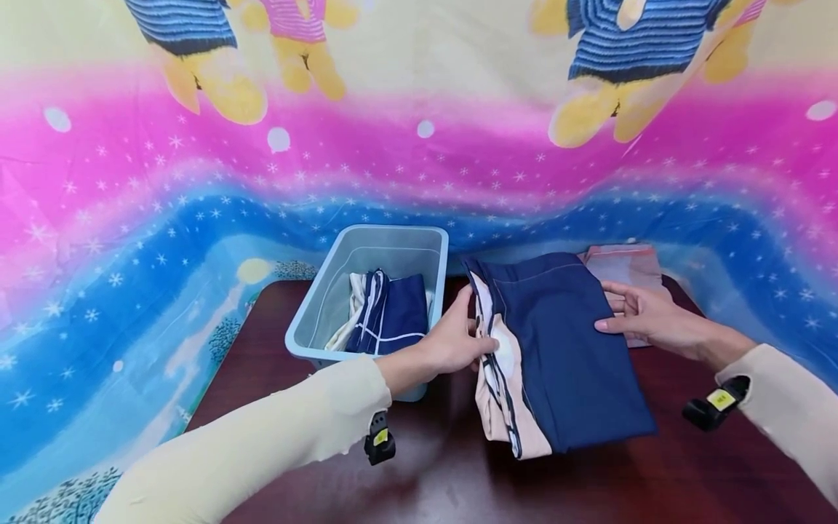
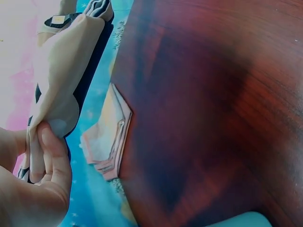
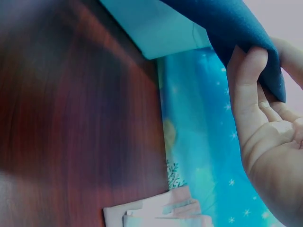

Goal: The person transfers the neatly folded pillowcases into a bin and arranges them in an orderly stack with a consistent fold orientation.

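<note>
Now folded navy cloth [image 1: 563, 342] hangs between left hand [image 1: 452, 342] and right hand [image 1: 638, 313].

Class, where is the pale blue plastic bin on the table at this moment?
In the head view the bin stands left of centre on the dark table, just beyond the left hand and left of the navy cloth.

head view looks down, wrist views close (sharing table [image 2: 213, 109])
</note>
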`<state>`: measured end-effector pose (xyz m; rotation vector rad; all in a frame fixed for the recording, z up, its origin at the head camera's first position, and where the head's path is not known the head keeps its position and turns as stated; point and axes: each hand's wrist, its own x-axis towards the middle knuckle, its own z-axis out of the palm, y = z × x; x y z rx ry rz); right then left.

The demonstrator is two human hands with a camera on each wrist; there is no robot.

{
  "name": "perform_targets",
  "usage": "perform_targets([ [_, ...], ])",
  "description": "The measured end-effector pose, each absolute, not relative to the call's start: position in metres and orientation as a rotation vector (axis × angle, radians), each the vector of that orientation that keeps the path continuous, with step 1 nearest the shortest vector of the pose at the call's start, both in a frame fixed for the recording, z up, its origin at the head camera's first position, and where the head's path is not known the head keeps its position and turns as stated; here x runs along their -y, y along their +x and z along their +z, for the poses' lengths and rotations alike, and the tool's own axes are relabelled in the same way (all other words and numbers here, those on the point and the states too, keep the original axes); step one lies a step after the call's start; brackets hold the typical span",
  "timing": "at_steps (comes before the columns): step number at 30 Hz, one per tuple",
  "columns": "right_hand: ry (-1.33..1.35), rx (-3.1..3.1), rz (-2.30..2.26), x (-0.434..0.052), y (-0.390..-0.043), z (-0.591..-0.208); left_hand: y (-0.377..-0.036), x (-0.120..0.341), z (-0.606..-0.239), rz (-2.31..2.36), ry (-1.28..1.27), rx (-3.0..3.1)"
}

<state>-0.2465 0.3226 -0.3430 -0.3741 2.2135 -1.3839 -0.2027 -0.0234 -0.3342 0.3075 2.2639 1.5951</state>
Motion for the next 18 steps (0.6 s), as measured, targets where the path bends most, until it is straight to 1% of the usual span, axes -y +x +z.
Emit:
perform_targets([
  [18,-0.432,-2.185,-1.441,-0.290,-0.249,-0.322,-0.208,0.060,-0.302,1.513,0.306,-2.257],
])
